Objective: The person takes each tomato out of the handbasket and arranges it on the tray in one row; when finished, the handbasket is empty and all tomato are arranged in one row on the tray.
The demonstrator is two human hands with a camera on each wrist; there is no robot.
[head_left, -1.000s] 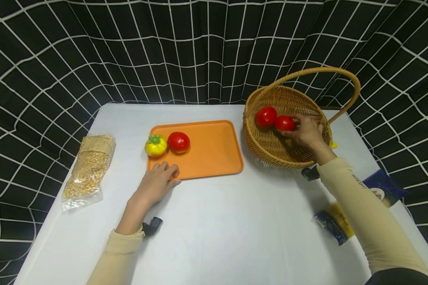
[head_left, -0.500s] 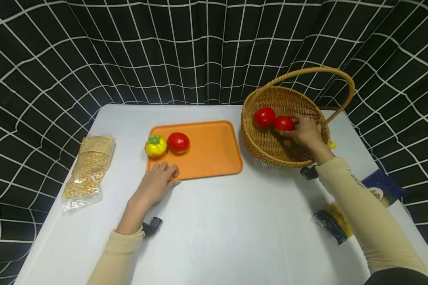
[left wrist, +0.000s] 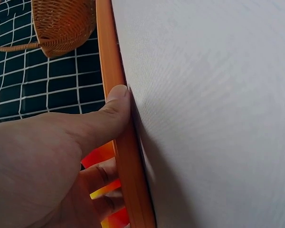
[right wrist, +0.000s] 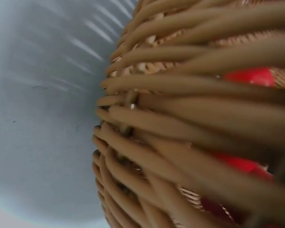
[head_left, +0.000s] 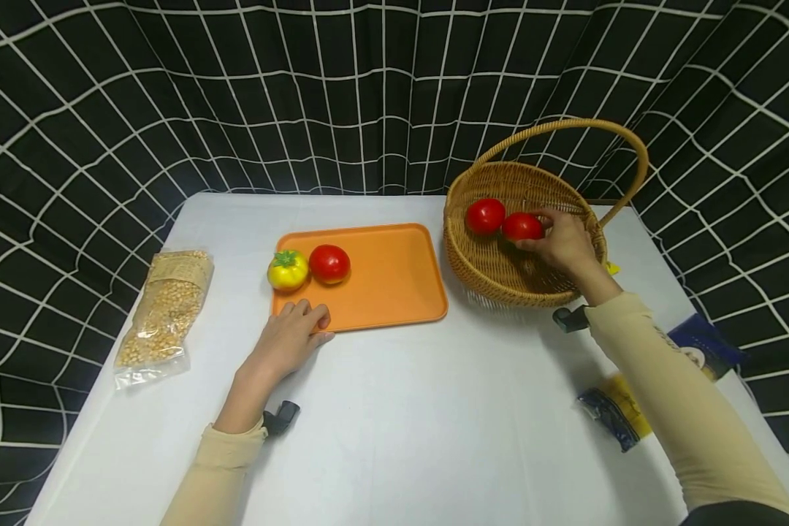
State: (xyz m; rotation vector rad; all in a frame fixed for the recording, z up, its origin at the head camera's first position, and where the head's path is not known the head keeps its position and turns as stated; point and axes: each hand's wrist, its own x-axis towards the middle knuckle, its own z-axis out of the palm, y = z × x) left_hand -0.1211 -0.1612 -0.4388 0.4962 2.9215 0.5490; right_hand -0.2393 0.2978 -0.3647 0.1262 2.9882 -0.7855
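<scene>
My left hand (head_left: 292,337) pinches the near left edge of an orange tray (head_left: 394,281), thumb outside the rim and fingers inside, as the left wrist view shows. On that tray sit a yellow tomato-like fruit (head_left: 287,270) with a green top and, right beside it, a red tomato (head_left: 329,264). Inside a wicker basket (head_left: 493,281) my right hand (head_left: 565,245) grips a red tomato (head_left: 522,227) by its right side. Another red tomato (head_left: 485,217) lies against it on the left. The basket's weave (right wrist: 180,114) hides the right hand in the right wrist view.
A clear bag of corn kernels (head_left: 166,310) lies at the table's left. Under and beside the right forearm are a yellow-and-blue packet (head_left: 614,409) and a dark blue packet (head_left: 703,343). The basket's tall handle (head_left: 581,124) arches at the back right, before a black gridded curtain (head_left: 342,95).
The basket and its handle have shifted slightly left, the two tomatoes in it along with them. My right hand keeps its grip on the tomato; the left hand and tray stay put.
</scene>
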